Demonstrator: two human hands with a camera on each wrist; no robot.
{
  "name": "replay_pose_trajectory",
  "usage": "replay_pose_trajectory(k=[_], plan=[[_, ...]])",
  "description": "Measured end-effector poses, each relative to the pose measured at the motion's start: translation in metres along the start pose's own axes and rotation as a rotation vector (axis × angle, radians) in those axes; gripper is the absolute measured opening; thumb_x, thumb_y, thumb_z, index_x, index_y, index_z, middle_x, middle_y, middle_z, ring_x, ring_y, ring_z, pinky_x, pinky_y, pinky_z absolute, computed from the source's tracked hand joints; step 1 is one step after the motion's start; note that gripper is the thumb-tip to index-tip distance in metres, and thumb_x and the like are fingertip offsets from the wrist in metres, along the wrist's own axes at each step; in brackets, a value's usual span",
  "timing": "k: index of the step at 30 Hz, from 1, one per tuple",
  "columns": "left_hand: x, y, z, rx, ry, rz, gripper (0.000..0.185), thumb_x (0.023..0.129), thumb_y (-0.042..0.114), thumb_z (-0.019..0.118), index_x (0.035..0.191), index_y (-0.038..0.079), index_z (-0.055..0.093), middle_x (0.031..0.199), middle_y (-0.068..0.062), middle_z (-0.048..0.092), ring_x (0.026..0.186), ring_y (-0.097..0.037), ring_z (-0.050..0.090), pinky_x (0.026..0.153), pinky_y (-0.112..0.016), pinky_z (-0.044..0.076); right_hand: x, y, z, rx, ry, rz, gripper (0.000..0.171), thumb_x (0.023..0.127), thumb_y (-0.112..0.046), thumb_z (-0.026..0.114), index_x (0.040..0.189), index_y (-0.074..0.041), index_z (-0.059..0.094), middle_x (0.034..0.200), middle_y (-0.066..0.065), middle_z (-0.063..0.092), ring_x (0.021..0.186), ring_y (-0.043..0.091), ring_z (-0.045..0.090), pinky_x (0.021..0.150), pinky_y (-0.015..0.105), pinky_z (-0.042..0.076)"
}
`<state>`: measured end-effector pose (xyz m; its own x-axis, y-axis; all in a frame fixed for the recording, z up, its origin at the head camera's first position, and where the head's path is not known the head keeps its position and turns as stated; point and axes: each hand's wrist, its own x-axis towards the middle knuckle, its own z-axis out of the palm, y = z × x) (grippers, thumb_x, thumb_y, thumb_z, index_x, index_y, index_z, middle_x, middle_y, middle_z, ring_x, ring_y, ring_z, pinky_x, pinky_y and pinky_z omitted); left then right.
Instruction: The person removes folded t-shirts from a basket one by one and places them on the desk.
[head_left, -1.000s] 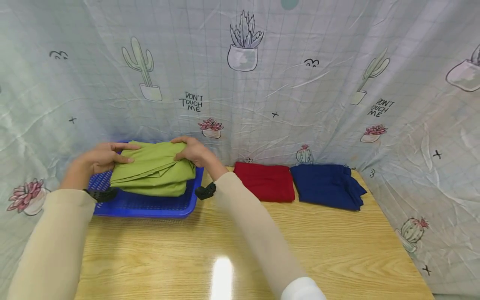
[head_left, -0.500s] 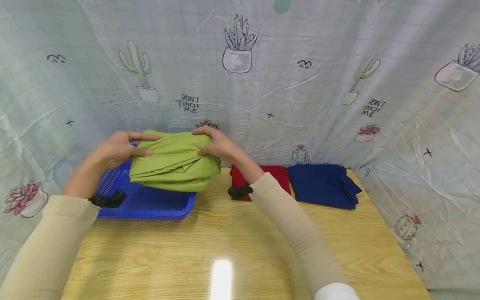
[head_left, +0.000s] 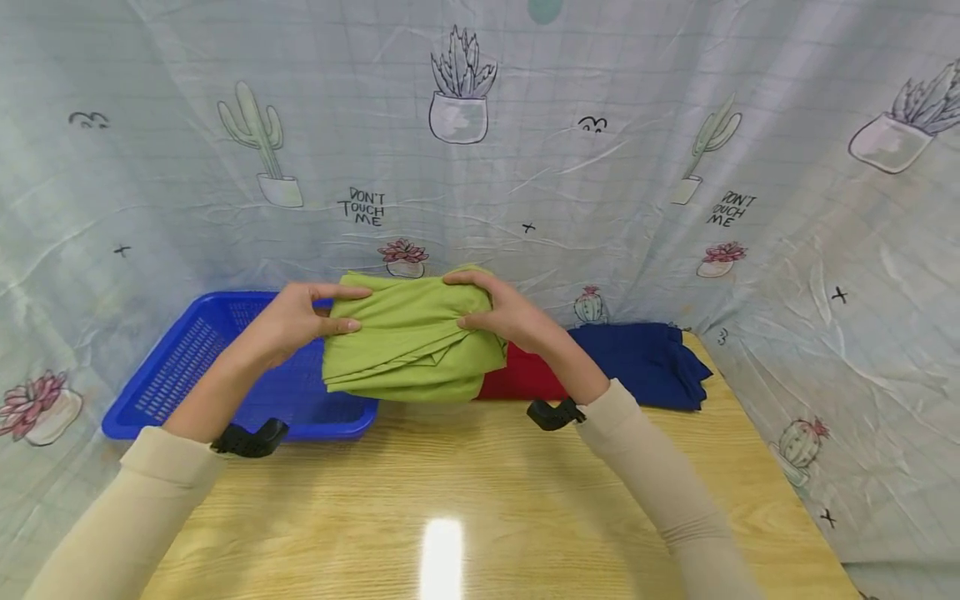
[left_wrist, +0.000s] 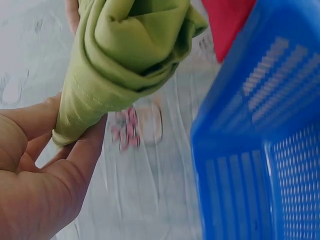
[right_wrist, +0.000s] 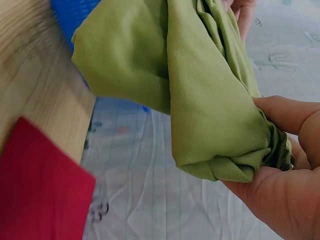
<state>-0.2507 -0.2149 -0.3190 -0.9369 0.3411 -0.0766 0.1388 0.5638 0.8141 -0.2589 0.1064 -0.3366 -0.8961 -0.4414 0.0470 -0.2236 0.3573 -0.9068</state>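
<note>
Head view: left hand (head_left: 288,321) and right hand (head_left: 504,312) each gripped one end of the folded green cloth (head_left: 408,342), held above the table | blue basket (head_left: 161,379) just left, red cloth (head_left: 517,379) just right | bare wooden table (head_left: 450,483) in front.

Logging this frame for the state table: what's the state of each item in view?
Green cloth: folded, held in the air between both hands.
Left hand: grip on the cloth's left edge.
Right hand: grip on its right edge.
Blue basket: on the table, nothing visible inside.
Red cloth: folded, lying on the table.
Navy cloth: folded, beside the red one.
</note>
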Motion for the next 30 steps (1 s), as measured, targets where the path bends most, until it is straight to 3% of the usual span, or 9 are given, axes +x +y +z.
replay_pose_trajectory(k=[4,12,17,21,26,30], plan=[[-0.003,0.006,0.023,0.019,0.009,0.038,0.054,0.092,0.014,0.077,0.144,0.019,0.061,0.161,-0.02,0.035,0.117,-0.035,0.066,0.084,-0.033,0.055,-0.021,0.01,-0.012,-0.037,0.014,0.008,0.06,0.094,-0.005,0.072,0.145,-0.033,0.055,0.146,0.0,0.046,0.119,0.024,0.058,0.087,0.04,0.055],[-0.001,0.012,0.072,-0.038,-0.006,0.16,0.052,0.091,0.005,0.076,0.141,0.013,0.063,0.151,-0.021,0.049,0.101,-0.029,0.072,0.065,-0.028,0.051,-0.065,0.029,-0.034,-0.116,0.042,0.008,0.061,0.096,-0.007,0.07,0.148,-0.033,0.051,0.151,0.0,0.044,0.118,0.025,0.061,0.083,0.039,0.056],[0.001,0.016,0.103,-0.091,-0.044,0.171,0.052,0.09,0.003,0.075,0.14,0.014,0.064,0.151,-0.019,0.049,0.106,-0.03,0.07,0.061,-0.026,0.047,-0.092,0.043,-0.047,-0.175,0.062,0.021,0.061,0.096,-0.008,0.071,0.15,-0.03,0.05,0.153,0.004,0.044,0.123,0.028,0.058,0.089,0.044,0.054],[0.008,0.02,0.128,-0.148,-0.075,0.209,0.052,0.09,-0.002,0.075,0.139,0.011,0.064,0.15,-0.02,0.049,0.114,-0.035,0.068,0.066,-0.026,0.053,-0.114,0.055,-0.058,-0.24,0.096,0.04,0.061,0.096,-0.01,0.072,0.149,-0.032,0.05,0.152,0.004,0.047,0.127,0.028,0.056,0.094,0.048,0.051],[0.018,0.021,0.158,-0.126,-0.071,0.287,0.051,0.087,-0.003,0.077,0.136,0.008,0.067,0.129,-0.02,0.062,0.099,-0.025,0.071,0.068,-0.023,0.055,-0.136,0.072,-0.068,-0.283,0.129,0.065,0.062,0.095,-0.009,0.072,0.149,-0.031,0.051,0.154,0.005,0.045,0.134,0.031,0.049,0.096,0.049,0.048],[0.026,0.022,0.182,-0.034,-0.051,0.324,0.051,0.085,0.002,0.081,0.134,0.01,0.069,0.103,-0.011,0.063,0.077,-0.013,0.053,0.064,-0.022,0.044,-0.151,0.087,-0.075,-0.311,0.159,0.088,0.062,0.094,-0.008,0.073,0.149,-0.028,0.052,0.154,0.009,0.045,0.137,0.036,0.046,0.099,0.054,0.046]])
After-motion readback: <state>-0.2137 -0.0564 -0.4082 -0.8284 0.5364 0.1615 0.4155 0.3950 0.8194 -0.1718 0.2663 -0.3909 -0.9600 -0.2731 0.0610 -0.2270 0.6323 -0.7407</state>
